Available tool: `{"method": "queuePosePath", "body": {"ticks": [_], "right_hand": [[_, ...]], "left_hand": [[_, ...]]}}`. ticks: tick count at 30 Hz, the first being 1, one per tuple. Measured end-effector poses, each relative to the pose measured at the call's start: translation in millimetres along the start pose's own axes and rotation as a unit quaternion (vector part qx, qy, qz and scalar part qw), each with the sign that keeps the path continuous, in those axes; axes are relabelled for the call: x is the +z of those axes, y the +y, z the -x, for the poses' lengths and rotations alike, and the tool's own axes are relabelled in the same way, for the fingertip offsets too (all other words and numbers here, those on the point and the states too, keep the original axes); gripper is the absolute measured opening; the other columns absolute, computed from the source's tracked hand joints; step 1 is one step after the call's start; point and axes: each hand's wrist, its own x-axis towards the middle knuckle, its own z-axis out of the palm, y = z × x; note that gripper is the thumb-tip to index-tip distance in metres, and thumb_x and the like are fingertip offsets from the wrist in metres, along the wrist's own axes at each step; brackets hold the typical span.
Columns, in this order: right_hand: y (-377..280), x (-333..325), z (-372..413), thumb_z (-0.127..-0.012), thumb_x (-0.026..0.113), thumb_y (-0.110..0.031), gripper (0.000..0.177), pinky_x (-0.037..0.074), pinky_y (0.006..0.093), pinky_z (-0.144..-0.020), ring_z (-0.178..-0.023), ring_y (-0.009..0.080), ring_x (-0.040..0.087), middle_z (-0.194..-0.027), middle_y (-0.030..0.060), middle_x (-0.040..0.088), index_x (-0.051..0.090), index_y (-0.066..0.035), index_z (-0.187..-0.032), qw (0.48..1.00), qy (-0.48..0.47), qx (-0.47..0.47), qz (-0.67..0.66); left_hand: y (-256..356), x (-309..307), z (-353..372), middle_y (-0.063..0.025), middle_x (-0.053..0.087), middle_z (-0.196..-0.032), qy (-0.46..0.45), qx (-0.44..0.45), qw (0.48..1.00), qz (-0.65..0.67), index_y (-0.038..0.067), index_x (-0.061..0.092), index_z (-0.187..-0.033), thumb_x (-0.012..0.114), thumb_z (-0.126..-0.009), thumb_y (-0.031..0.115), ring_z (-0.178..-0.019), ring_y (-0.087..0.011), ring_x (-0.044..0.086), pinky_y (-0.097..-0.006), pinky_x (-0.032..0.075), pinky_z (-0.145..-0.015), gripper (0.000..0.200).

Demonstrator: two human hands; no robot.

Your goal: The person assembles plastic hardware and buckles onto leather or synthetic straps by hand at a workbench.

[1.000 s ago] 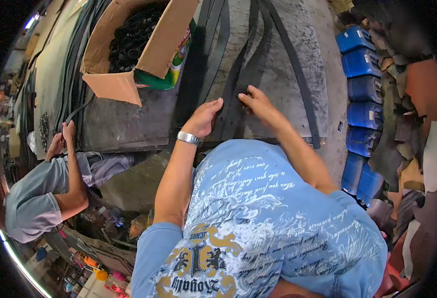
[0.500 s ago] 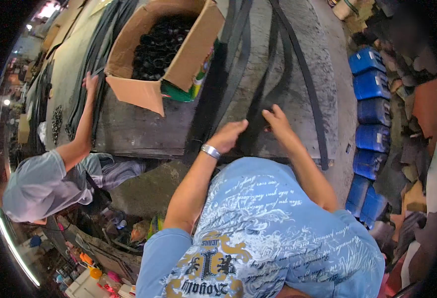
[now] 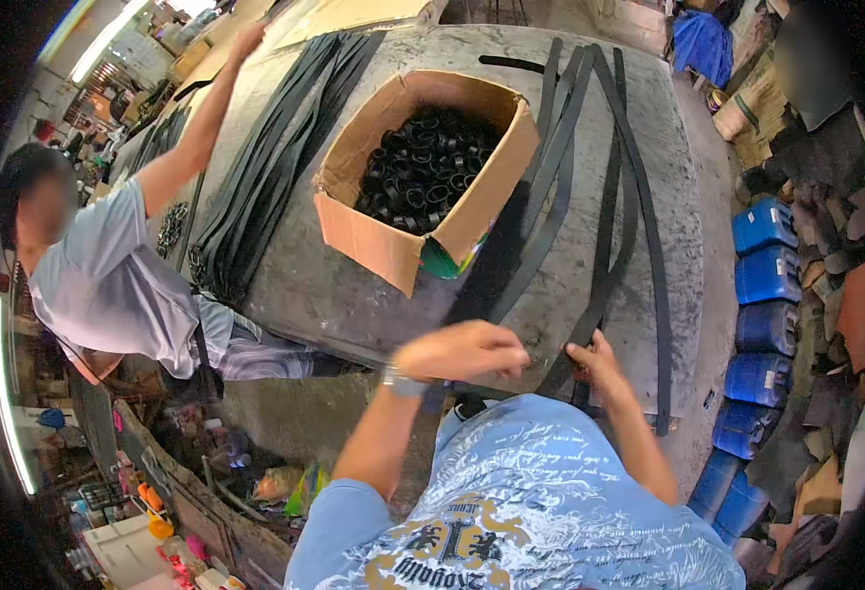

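Right hand [image 3: 599, 368]: thumb and fingers are narrowed on the near part of a dark strap [image 3: 591, 309], which seems to be pinched there.
Left hand [image 3: 467, 351]: fingers are curled in, just left of the right hand; whether anything is held cannot be told (the hand is blurred).
Strap: its length is laid away from the right hand over the table [image 3: 354, 285], overlapped by another strap just beyond the fingers.
Handling: it is judged light, limp along its length, easily bent or twisted, and hardly fragile; how slippery its face is cannot be told.
Hold: it is best taken flat near its end, thumb above and fingers beneath, so that twisting is kept down.
Loose straps [image 3: 662, 339]: spread beyond the right hand and to its right.
Cardboard box [image 3: 368, 236]: set beyond the left hand, filled with black rings [image 3: 422, 167].
Strap bundle [image 3: 267, 182]: laid past the box, farther left of the left hand.
Blue containers [image 3: 769, 275]: lined up well to the right of the right hand.
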Motion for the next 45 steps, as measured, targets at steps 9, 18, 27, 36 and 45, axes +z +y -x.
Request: {"method": "queuePosePath", "body": {"ticks": [9,18,27,36,45], "right_hand": [[5.4,-0.5,12.2,-0.085,0.067,-0.016,0.034,0.049,0.0308,-0.066,-0.082,0.0167,0.061,-0.095,0.0056,0.064,0.051,-0.008,-0.114,0.998,0.025,0.049,-0.013],[31.0,-17.7,15.5,-0.089,0.065,-0.020,0.034,0.052,0.0257,-0.061,-0.080,0.0132,0.064,-0.103,0.0065,0.067,0.052,-0.007,-0.117,0.998,0.044,0.030,-0.018],[25.3,-17.0,26.2,-0.088,0.067,-0.022,0.034,0.051,0.0255,-0.063,-0.079,0.0113,0.063,-0.100,0.0028,0.067,0.055,-0.008,-0.116,0.996,0.067,0.020,-0.054],[16.7,-6.1,23.7,-0.088,0.065,-0.016,0.027,0.049,0.0284,-0.062,-0.075,0.0145,0.060,-0.089,0.0048,0.064,0.054,-0.005,-0.110,0.993,0.089,0.027,-0.071],[20.5,-0.3,24.5,-0.088,0.066,-0.020,0.032,0.050,0.0245,-0.063,-0.077,0.0107,0.063,-0.096,0.0018,0.066,0.053,-0.010,-0.115,0.993,0.086,0.010,-0.075]], "left_hand": [[46.2,-184.7,35.7,-0.0105,0.069,-0.098,0.451,0.014,0.876,-0.170,-0.002,0.062,-0.114,0.063,-0.089,0.019,-0.083,-0.0156,0.064,-0.0301,0.051,-0.077,0.032],[-28.9,-276.5,-44.3,-0.0193,0.069,-0.100,0.223,-0.232,0.787,-0.526,0.003,0.070,-0.099,0.072,-0.078,0.023,-0.098,-0.0348,0.065,-0.0425,0.052,-0.085,0.029],[-13.8,-266.1,-41.0,-0.0097,0.068,-0.089,0.385,-0.109,0.902,-0.163,0.001,0.061,-0.095,0.062,-0.092,0.030,-0.081,-0.0207,0.067,-0.0328,0.054,-0.072,0.029],[13.0,-251.3,-30.7,-0.0040,0.064,-0.105,0.302,-0.104,0.940,0.120,0.007,0.057,-0.106,0.056,-0.098,0.031,-0.090,-0.0142,0.063,-0.0284,0.055,-0.076,0.026],[19.0,-246.8,-29.6,0.0004,0.059,-0.100,0.254,-0.029,0.957,0.139,0.007,0.058,-0.116,0.062,-0.095,0.019,-0.093,-0.0115,0.059,-0.0323,0.055,-0.084,0.025]]}}
